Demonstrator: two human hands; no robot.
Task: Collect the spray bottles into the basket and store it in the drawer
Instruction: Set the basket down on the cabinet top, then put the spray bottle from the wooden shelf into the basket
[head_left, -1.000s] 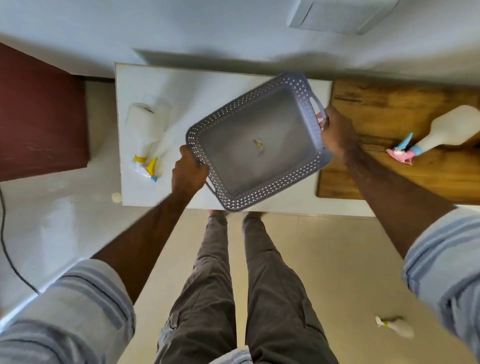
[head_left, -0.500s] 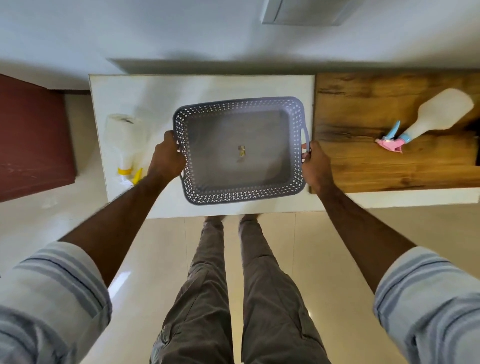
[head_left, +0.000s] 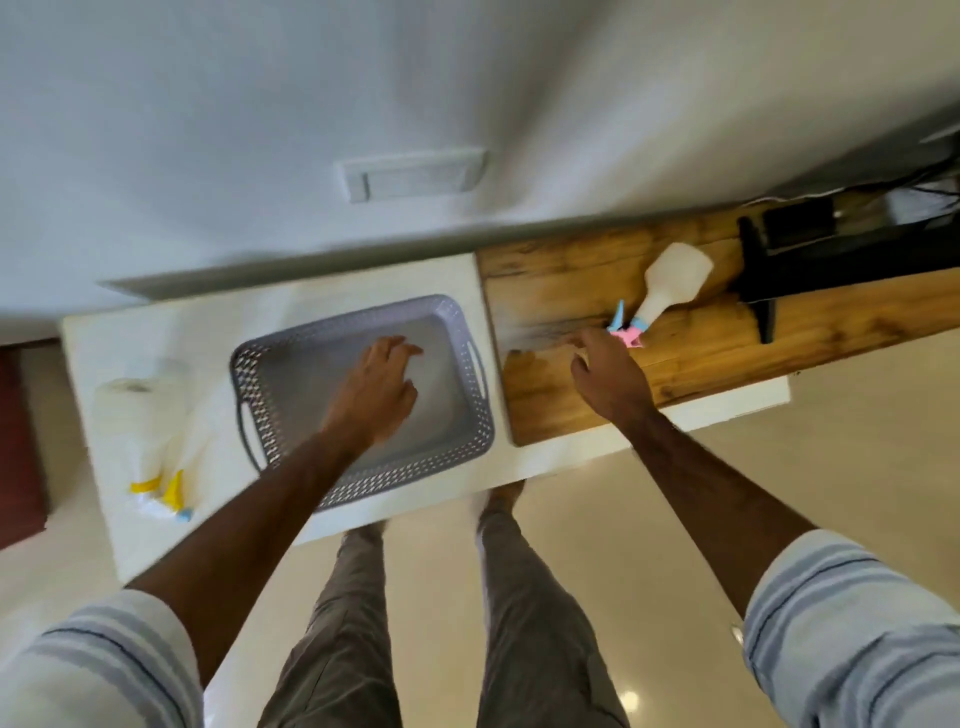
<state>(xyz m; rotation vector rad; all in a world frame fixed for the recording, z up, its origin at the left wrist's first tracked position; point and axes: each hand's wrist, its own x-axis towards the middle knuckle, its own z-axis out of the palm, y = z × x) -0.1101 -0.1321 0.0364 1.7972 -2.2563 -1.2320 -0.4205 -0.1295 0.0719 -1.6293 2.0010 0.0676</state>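
A grey perforated basket (head_left: 470, 415) sits on the white counter (head_left: 218, 332). My left hand (head_left: 376, 387) hovers over the basket's inside, fingers relaxed, holding nothing. A white spray bottle with a pink and blue trigger (head_left: 670, 286) lies on the wooden surface (head_left: 566, 291) to the right. My right hand (head_left: 605, 371) reaches toward its trigger, fingers spread, just short of it. A second white spray bottle with a yellow trigger (head_left: 150, 447) lies at the counter's left end. The frame is blurred.
A black device with cables (head_left: 795, 249) stands at the wooden surface's far right. A dark red cabinet (head_left: 18, 441) is at the left edge. A wall plate (head_left: 410, 174) is on the wall behind. My legs stand on the pale tiled floor (head_left: 701, 499).
Both hands have let go of the basket, which now rests on the counter. My left hand moved over the basket's inside; my right hand moved right toward the pink-trigger bottle. The view shifted.
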